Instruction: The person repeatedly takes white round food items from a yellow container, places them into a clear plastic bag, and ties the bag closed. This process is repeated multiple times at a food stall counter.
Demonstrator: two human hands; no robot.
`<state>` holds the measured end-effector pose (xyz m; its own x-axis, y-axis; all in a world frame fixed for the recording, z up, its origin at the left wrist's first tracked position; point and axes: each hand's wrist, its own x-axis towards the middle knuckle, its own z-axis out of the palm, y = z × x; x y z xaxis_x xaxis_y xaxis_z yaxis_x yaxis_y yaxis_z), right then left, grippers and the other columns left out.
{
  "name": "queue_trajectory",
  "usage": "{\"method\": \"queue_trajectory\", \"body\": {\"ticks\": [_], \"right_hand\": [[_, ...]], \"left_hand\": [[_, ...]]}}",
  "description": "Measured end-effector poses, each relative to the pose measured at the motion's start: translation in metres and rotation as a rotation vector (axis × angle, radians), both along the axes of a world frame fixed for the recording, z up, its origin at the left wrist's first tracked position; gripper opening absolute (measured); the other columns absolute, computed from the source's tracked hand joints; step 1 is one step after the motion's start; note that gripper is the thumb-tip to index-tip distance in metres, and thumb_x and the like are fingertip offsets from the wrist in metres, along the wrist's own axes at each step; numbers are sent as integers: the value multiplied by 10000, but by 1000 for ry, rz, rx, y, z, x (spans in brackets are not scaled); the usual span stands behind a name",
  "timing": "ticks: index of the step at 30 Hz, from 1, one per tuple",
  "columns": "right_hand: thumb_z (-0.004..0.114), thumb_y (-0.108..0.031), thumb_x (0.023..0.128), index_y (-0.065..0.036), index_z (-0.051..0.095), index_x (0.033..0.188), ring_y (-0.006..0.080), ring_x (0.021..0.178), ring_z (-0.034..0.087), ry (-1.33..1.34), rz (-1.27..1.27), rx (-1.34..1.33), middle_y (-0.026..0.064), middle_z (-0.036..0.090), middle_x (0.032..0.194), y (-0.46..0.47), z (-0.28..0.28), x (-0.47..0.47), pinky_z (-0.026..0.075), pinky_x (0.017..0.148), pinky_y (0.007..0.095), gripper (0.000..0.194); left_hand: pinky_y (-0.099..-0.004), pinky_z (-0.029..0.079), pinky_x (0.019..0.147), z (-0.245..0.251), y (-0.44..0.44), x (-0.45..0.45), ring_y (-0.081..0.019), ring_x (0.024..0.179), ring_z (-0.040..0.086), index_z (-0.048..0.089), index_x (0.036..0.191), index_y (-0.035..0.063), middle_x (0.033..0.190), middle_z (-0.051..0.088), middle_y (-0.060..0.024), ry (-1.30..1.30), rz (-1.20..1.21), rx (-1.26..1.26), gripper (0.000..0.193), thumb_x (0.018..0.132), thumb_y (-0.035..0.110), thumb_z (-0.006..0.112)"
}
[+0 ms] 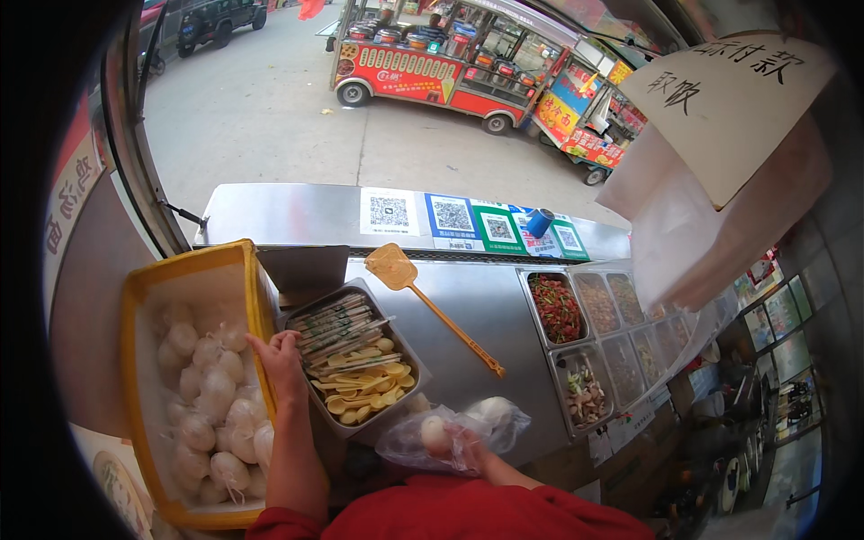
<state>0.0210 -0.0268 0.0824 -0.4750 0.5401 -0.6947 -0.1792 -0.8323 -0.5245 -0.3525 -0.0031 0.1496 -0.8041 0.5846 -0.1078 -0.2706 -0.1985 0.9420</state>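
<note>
My left hand [280,358] is at the right rim of a yellow-edged foam box [131,337], beside a metal tray [412,358] of wrapped chopsticks [337,320] and yellow plastic spoons [368,388]. Its fingers are bent, and whether they pinch anything is unclear. Inside the box lie several bagged, pale round items [216,391]. My right hand [466,445] grips a clear plastic bag [412,449] near the counter's front edge. A pale, egg-like item [435,432] shows at its fingers, and more whitish content [496,410] lies at the bag's right side.
An orange fly swatter [442,314] lies on the steel counter [499,297]. Food trays [584,391] stand at the right, some under clear film. Printed code sheets [452,216] and a blue cup [540,223] are on the outer ledge. A cardboard sign [729,108] hangs upper right.
</note>
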Motion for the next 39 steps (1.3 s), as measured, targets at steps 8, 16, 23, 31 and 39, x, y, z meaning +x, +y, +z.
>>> {"method": "queue_trajectory", "body": {"ticks": [8, 16, 23, 31, 39], "right_hand": [[585, -364, 926, -58, 488, 1322, 322, 1070, 615, -95, 25, -52, 167, 583, 1226, 2, -5, 1, 553, 879, 516, 510], [604, -340, 922, -49, 508, 1305, 314, 969, 663, 100, 79, -18, 179, 618, 1170, 8, 1, -5, 586, 821, 463, 491], [588, -366, 930, -14, 495, 1294, 298, 1020, 633, -56, 93, 156, 158, 593, 1166, -12, 17, -1, 561, 882, 437, 515], [593, -432, 894, 3, 500, 1288, 273, 997, 637, -62, 128, 162, 159, 604, 1135, -19, 26, -11, 554, 857, 389, 594], [589, -457, 881, 5, 503, 1284, 266, 985, 637, 3, 252, 145, 159, 606, 1132, -19, 24, -19, 549, 847, 375, 619]], "left_hand": [[-199, 448, 604, -1, 4, 3, -71, 686, 526, -96, 1527, 12, 878, 625, -44, 86, 66, -68, 877, 910, 18, 526], [-358, 519, 750, -7, 2, 34, -282, 807, 659, 633, 1178, 55, 926, 684, -157, 781, -328, -308, 311, 874, 111, 590], [-470, 502, 816, -20, 1, 47, -388, 940, 635, 663, 1106, 59, 993, 683, -187, 926, -673, -469, 292, 857, 199, 603], [-350, 483, 879, 0, -12, 98, -227, 994, 618, 603, 1241, 1, 1102, 657, -131, 203, -1233, -206, 465, 964, 373, 564], [-326, 401, 1034, 31, -23, 105, -222, 1222, 530, 529, 1348, 21, 1307, 578, -142, 289, -1591, -159, 592, 1006, 492, 424]]}}
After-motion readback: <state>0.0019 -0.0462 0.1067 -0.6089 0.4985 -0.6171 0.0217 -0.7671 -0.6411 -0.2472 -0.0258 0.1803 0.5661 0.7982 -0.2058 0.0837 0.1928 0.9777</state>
